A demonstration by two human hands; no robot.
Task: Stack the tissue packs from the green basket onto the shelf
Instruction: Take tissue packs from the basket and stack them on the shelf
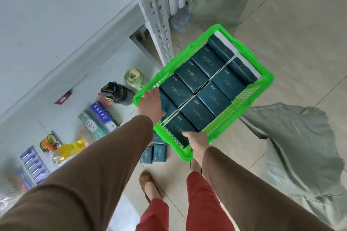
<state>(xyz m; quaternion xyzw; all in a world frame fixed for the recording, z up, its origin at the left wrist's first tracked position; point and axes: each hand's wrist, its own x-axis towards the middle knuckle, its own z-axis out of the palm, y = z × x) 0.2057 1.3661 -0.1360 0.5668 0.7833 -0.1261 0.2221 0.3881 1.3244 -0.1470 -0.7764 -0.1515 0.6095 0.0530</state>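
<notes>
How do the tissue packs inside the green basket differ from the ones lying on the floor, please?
The packs in the green basket fill it in two tidy rows, lying flat, carried by both hands. The packs on the floor are only a few, loose and partly hidden under the basket. Both share dark teal wrapping.
</notes>
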